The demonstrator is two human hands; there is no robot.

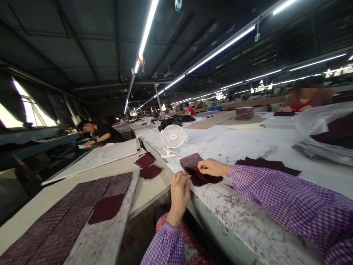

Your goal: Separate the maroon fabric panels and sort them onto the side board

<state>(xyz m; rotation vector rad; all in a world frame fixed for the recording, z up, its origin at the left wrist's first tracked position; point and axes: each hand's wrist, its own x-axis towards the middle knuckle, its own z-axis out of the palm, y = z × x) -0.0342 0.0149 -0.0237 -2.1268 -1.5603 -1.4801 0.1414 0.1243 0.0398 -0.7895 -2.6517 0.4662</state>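
At the near edge of the white table, a maroon fabric piece (197,179) lies partly lifted, with a mottled maroon-grey panel (191,161) just behind it. My right hand (213,167) comes in from the right, its fingers pinched on the fabric piece. On the left side of the same piece is my left hand (179,191), fingers bent and drawn together at the cloth's edge; the thumb side is partly hidden. To the right of my right hand, a fanned stack of maroon pieces (268,165) lies partly behind my sleeve.
A small white fan (173,137) stands beyond my hands. On the left table, mottled strips (66,209) lie beside maroon pieces (107,208). Clear plastic sheeting (325,132) covers dark fabric at right. Co-workers sit at left (103,132) and right (309,97).
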